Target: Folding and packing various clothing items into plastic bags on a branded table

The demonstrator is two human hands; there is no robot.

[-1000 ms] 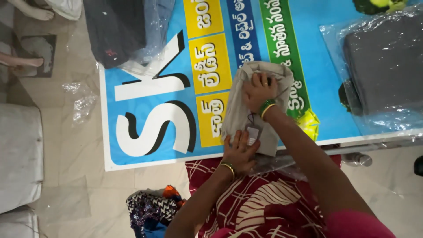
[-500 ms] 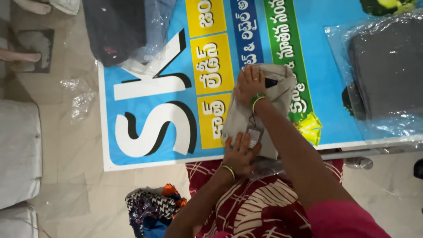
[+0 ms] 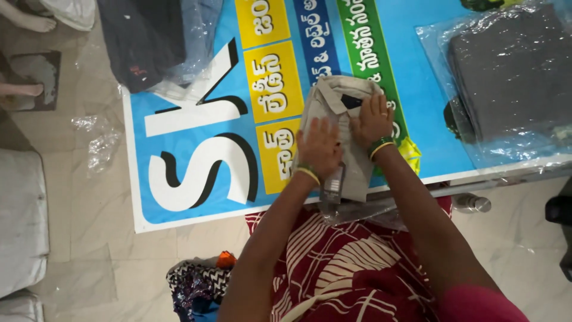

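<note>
Pale floor tiles (image 3: 77,209) lie under a big blue banner (image 3: 196,149) with white, yellow and green parts. On the banner, close to its near edge, sits a folded beige shirt (image 3: 333,107). Far off to the side of the shirt lies a grey cloth in a clear bag (image 3: 506,71). Both hands are open and flat. The left hand (image 3: 319,146) presses on the shirt's lower part. The right hand (image 3: 372,119) presses beside it, fingers spread, near the collar.
</note>
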